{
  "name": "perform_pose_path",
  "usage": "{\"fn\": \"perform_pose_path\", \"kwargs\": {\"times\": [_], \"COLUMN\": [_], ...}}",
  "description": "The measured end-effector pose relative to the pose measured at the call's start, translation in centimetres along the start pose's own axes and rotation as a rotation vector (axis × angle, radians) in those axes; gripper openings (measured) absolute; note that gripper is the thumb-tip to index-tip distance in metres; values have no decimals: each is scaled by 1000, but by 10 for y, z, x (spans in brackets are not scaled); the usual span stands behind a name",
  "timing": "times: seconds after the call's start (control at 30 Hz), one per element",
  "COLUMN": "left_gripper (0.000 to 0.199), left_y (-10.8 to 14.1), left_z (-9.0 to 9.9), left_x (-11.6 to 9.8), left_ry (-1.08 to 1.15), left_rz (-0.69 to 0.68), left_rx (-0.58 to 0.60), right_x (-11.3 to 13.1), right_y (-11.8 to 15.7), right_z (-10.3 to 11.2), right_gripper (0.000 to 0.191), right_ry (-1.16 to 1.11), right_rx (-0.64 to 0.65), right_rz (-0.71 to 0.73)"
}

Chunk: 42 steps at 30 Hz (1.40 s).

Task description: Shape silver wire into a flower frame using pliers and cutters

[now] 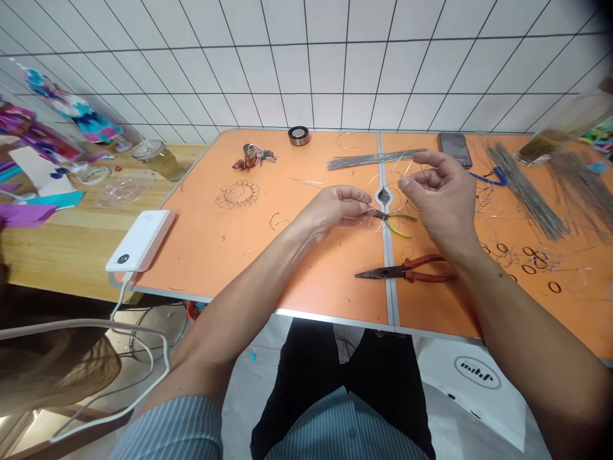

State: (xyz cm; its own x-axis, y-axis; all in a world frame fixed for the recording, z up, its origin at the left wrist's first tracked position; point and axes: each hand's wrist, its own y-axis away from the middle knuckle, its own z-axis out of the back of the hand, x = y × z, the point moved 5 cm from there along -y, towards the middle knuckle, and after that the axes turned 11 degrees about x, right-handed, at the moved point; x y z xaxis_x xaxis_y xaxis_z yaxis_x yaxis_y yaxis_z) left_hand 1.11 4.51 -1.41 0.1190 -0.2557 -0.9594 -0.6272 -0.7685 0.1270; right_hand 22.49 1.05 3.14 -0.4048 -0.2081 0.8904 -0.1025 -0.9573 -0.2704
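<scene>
A blue striped shirt point(352, 427) is nearest. At far left, a white power bank point(142, 241) sits at the table edge, its cable plugged in. On the orange table point(268, 255) lie a looped wire ring point(238, 194), a key bunch point(255, 157) and a tape roll point(299, 135). The left hand point(342, 206) pinches thin wire point(373, 181), which spreads in fine strands between both hands above the table seam. Yellow-handled pliers point(389, 219) lie just beside its fingertips; red-handled long-nose pliers point(407, 271) lie nearer the person. The right hand point(438, 198) is half curled, thumb and forefinger close together beside the strands; whether it grips one, I cannot tell. Beyond it are a phone point(454, 150), a wire bundle point(529, 191) and small dark rings point(529, 269).
</scene>
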Motion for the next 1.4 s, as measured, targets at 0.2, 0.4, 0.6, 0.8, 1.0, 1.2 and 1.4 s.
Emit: {"fn": "perform_pose_path", "kwargs": {"times": [0.2, 0.4, 0.6, 0.8, 1.0, 1.2, 1.4], "left_gripper": [14, 18, 27, 38, 48, 16, 18], "left_y": [-2, 2, 4, 2, 1, 4, 5], "left_z": [10, 12, 0, -4, -3, -3, -5], "left_x": [-8, -16, -15, -16, -17, -18, -20], "left_ry": [92, 79, 11, 54, 101, 89, 46], "left_rz": [-146, -165, -58, -41, -52, -89, -94], "left_rx": [-91, -129, -39, -8, -26, -11, -27], "right_x": [-1, 6, 18, 15, 15, 8, 5], "right_y": [-1, -2, 9, 10, 8, 7, 7], "right_z": [-4, 6, -17, -22, -21, -23, -25], "right_gripper": [43, 38, 8, 12, 12, 9, 10], "right_ry": [-44, 106, 390, 385, 283, 145, 126], "right_rx": [33, -31, 203, 250, 191, 201, 224], "right_rz": [-60, 94, 289, 235, 119, 38, 5]}}
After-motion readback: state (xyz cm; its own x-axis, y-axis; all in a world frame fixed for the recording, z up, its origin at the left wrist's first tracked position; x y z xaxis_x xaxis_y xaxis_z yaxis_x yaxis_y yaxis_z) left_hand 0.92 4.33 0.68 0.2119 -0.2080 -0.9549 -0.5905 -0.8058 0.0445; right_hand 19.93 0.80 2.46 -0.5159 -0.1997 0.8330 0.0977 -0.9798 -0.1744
